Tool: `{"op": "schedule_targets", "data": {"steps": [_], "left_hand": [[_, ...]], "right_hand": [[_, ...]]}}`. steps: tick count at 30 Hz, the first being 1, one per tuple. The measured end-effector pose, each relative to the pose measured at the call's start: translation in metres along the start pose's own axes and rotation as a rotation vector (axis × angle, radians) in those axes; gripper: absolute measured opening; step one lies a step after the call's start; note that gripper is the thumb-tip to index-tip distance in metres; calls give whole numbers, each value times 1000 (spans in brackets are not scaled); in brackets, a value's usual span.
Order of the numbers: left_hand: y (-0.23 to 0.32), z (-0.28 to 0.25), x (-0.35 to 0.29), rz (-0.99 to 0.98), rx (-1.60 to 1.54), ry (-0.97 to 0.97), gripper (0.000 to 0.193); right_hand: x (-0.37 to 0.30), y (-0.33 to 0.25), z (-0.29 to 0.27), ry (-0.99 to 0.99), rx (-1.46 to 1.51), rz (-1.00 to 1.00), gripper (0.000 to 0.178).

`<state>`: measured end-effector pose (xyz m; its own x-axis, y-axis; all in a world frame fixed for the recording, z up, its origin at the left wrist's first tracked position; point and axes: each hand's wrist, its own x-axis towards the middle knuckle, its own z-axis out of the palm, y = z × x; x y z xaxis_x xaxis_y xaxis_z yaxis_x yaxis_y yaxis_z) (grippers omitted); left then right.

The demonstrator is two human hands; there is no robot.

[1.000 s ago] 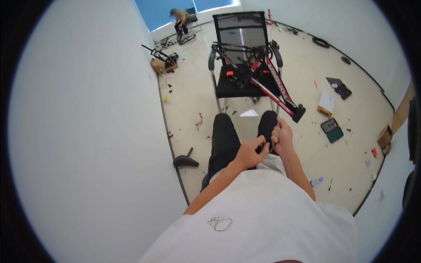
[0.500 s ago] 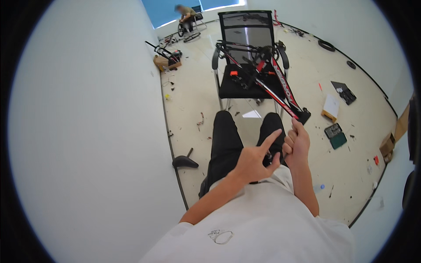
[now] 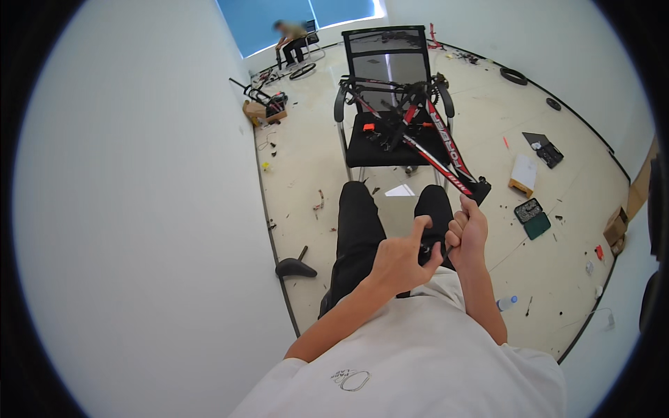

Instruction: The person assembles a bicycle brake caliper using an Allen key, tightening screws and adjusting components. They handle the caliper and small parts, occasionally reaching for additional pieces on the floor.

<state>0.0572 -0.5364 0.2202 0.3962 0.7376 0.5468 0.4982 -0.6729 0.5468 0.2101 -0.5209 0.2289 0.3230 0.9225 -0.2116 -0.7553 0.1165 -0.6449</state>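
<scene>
In front of my lap, my left hand (image 3: 398, 263) is curled, its index finger bent and its thumb apart, around a small dark part (image 3: 424, 253) whose kind I cannot make out. Closed in a fist, my right hand (image 3: 469, 235) grips a thin dark rod-like tool (image 3: 448, 252) whose lower end shows beside the left thumb. Most of the tool is hidden by the fingers. Just beyond the right fist is the near end of a red, black and white bicycle frame (image 3: 433, 157), which leans across a black mesh chair (image 3: 362, 150).
A bicycle saddle (image 3: 296, 267) lies left by the wall. On the right floor are an open green bit case (image 3: 536, 224), a black tool case (image 3: 550, 153), a white box (image 3: 523, 172) and a bottle (image 3: 507, 304). Another person (image 3: 293, 43) sits at the far left near a wheel (image 3: 302, 71).
My left index finger has bent from a straighter pose, near the dark part. The right fist keeps its grip. The view has shifted slightly, and the far person sits more upright.
</scene>
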Motion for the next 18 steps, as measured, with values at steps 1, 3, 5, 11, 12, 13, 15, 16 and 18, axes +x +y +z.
{"op": "schedule_targets", "data": {"steps": [1,3,5,11,12,13,15,16,18], "left_hand": [[-4,7,1,-110,15,7,37],[-22,18,-2,-262,-92,-46,37],[-35,27,-9,-362,-203,-50,37],[-74,32,-6,-494,-640,66,29],[-71,28,-1,-562,-746,56,28],[-61,23,7,-608,-812,116,31],[-76,10,4,-641,-1038,238,25],[-68,-2,6,-646,-1165,298,24],[-48,-27,17,-694,-1327,474,23]], "right_hand": [[-3,2,2,-13,-59,-132,38],[-6,13,1,-113,-194,-324,38],[-12,28,-8,-267,-341,-425,36],[-33,43,-1,-853,-1026,-1078,18],[-35,47,-1,-898,-1107,-1144,19],[-37,51,0,-945,-1187,-1209,22],[-53,55,15,-870,-1186,-1270,26],[-57,52,20,-828,-1197,-1301,29],[-52,52,19,-856,-1119,-1125,43]]}}
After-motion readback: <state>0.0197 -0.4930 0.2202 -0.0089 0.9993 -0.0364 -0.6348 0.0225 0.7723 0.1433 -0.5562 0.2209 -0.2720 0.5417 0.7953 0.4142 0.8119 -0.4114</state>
